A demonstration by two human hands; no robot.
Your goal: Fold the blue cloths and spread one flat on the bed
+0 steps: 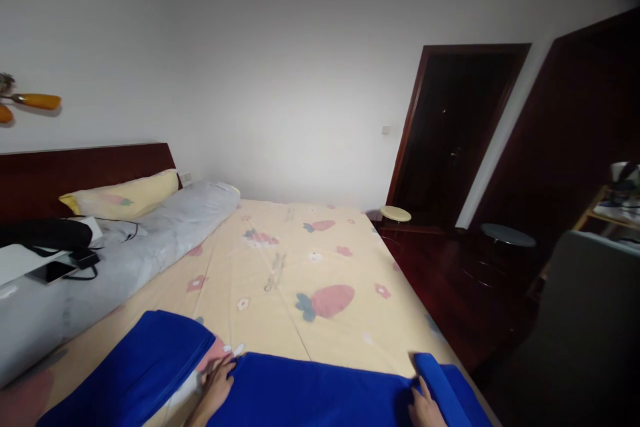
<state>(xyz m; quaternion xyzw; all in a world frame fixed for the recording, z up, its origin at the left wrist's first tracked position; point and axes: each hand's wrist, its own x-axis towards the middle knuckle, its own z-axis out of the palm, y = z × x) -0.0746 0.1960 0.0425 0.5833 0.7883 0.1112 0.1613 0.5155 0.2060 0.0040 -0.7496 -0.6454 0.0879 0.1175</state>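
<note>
A bright blue cloth [320,390] lies spread flat on the bed at the bottom of the view, its lower part cut off by the frame. My left hand [215,387] rests at the cloth's left edge, fingers apart, fingertips touching its corner. At the other end, the cloth has a folded-over strip [440,390]. Against that fold lies my right hand [425,407], fingers extended and spread on the fabric; its lower part is out of frame. A second blue cloth [145,367], folded in layers, sits to the left of my left hand.
The bed sheet [285,333] has a carrot and flower pattern. A grey quilt [165,233], yellow pillow [125,197], phone [53,271] and black bag [50,233] are at left. Stools [395,213] and a grey chair back [590,307] stand right of the bed.
</note>
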